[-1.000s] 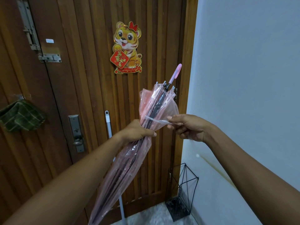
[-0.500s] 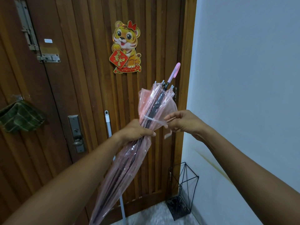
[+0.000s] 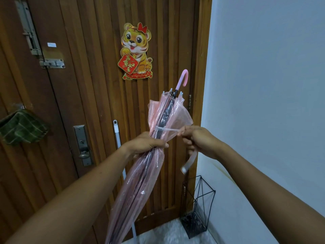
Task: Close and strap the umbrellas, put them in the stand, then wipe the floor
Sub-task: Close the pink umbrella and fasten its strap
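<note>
A folded, clear pink umbrella slants in front of the wooden door, its pink hooked handle pointing up. My left hand grips the bunched canopy around its middle. My right hand pinches the umbrella's clear strap, which is pulled taut to the right from the canopy; the strap's loose end dangles below my fingers. The black wire umbrella stand sits on the floor in the corner at the lower right, with nothing in it.
A wooden door with a tiger decoration fills the view; its lock and knob are at the left. A white mop handle leans on the door. A green checked cloth hangs at far left. A white wall stands at right.
My right hand has drawn the strap farther right, so it is taut and its free end hangs down. The umbrella has turned, and its hooked handle now shows.
</note>
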Available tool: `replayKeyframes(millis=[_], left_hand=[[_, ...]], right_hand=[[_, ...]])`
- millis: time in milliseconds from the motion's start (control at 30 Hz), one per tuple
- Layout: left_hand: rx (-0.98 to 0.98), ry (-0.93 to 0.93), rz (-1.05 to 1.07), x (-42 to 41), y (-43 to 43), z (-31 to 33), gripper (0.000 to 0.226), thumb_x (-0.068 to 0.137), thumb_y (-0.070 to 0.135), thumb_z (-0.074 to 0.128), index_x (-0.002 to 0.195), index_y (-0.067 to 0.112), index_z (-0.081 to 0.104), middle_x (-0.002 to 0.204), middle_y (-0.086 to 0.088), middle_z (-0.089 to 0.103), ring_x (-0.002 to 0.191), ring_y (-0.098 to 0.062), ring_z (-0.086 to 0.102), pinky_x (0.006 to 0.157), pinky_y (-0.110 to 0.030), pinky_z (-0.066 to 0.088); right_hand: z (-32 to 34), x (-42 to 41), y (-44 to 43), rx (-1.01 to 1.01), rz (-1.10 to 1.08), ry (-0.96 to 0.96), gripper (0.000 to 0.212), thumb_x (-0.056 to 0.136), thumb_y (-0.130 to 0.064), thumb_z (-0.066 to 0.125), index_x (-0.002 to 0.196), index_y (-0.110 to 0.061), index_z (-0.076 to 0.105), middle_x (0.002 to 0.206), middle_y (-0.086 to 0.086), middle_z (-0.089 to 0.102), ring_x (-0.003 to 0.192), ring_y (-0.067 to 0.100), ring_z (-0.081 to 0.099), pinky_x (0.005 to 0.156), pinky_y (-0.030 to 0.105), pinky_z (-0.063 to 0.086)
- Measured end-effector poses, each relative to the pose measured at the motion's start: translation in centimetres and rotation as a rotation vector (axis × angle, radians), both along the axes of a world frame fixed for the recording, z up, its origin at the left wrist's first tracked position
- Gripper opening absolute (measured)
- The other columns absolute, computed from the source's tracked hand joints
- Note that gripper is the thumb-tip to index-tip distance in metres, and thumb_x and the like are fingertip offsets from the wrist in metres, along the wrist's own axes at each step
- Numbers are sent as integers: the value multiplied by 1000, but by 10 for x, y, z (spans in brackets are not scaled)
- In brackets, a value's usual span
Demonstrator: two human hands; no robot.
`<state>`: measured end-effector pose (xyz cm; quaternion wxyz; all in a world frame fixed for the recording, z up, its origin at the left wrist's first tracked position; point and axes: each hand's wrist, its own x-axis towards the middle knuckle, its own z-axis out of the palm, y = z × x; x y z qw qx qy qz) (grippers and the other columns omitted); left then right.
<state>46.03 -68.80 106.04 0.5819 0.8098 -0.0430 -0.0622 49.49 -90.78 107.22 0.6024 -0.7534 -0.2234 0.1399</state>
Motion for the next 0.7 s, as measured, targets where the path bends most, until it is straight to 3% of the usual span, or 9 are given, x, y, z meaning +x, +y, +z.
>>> replayKeyframes(millis=[100,200,367,433,533,633,700], left_hand=[[-94,21,-13,-1,2,-1,40,82,9,76,117,15,58,98,-12,67,84,-23,70,73,-35,59],[-237,60,-18,-2,3,-2,46,83,6,74,125,8,56,88,-12,67,76,-23,69,74,-38,59],[-551,149,-202,-13,-5,3,35,78,2,68,110,4,53,69,-4,60,58,-15,62,57,-28,58],[-687,197,-356,-16,-13,3,36,77,1,63,110,7,49,70,-3,53,57,-14,57,56,-27,53],[-731,251,-556,-23,-28,9,24,76,3,59,97,10,51,71,-1,52,61,-14,53,63,-27,45],[-716,282,-633,-28,-35,14,22,71,4,59,92,5,53,73,-6,55,70,-17,56,73,-31,47],[-626,254,-637,-26,-33,14,32,74,7,54,104,-4,55,89,-19,60,88,-30,61,87,-45,48]], right_hand=[[0,4,-6,27,-6,93,13,97,-20,50,87,-18,60,53,-5,32,44,11,25,51,24,27],[0,2,-10,89,88,89,35,98,-42,58,67,-30,68,54,-5,27,45,11,21,48,22,25],[-9,2,-2,63,0,-142,31,89,-39,73,66,-23,59,53,-9,44,45,5,35,46,18,30],[-9,2,1,122,11,-111,20,88,-35,74,81,-18,65,54,-13,54,44,0,46,46,14,38],[-4,4,1,203,171,41,46,80,-40,80,116,-13,71,77,5,63,61,18,53,62,27,41],[-1,7,-2,245,260,90,34,74,-33,86,105,-21,77,107,20,57,95,34,48,88,43,35],[4,6,-2,272,267,81,33,74,-23,84,104,-13,75,101,16,69,91,32,64,87,38,50]])
